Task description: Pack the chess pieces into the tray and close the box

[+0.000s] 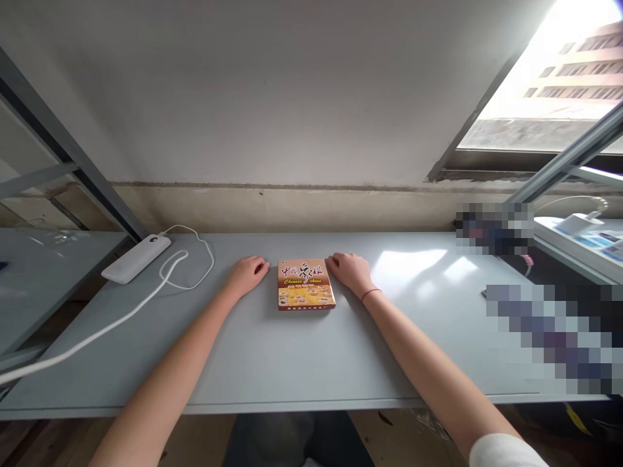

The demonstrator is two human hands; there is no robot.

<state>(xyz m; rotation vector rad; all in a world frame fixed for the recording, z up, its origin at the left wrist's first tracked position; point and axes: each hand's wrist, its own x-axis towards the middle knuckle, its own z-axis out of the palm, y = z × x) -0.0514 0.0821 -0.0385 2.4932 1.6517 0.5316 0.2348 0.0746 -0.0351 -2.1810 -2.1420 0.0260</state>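
Observation:
A Chinese chess box (305,295) lies flat on the grey table (272,363), its printed face up and its lettering upright toward me. Just to the left of the box, my left hand (246,275) rests on the tabletop with its fingers curled in. My right hand (351,272) lies close by the box's right side, also loosely closed, a red string around the wrist. Neither hand appears to hold anything, and the box is free of both.
At the back left lies a white power bank (137,258) with a looping white cable (121,318). Metal frame posts (104,201) rise at both sides. Blurred-out items (555,337) occupy the right side. A wall (272,97) stands behind the table, with a window at right.

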